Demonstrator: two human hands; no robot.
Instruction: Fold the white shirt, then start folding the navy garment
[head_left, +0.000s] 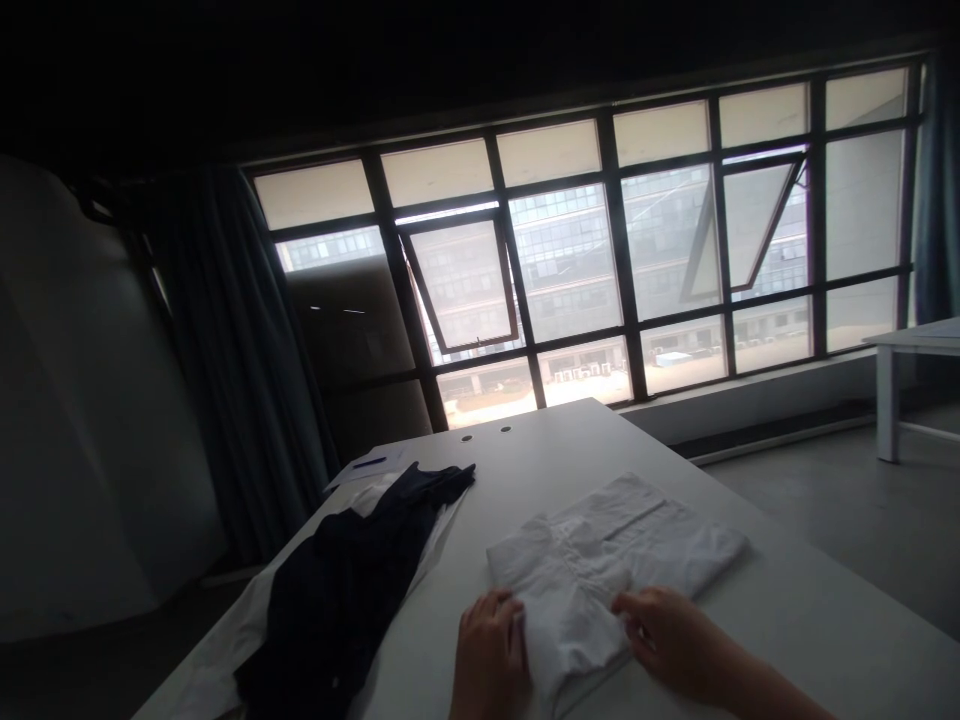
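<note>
Head view: white garment is laid folded near the worktop's right edge; judged light, soft, limp, best taken by doubled edges. Cloth is pinched by right hand; left hand fingers' clamping cannot be told.

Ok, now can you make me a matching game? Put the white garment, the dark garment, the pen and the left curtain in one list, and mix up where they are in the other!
Things:
1. White garment
2. Dark garment
3. Pen
4. Left curtain

Places:
A. Lying on paper
B. Hanging beside the windows
C. Touched by the left hand and the right hand
D. Draped over white fabric

Right pairs: 1-C, 2-D, 3-A, 4-B.
</note>
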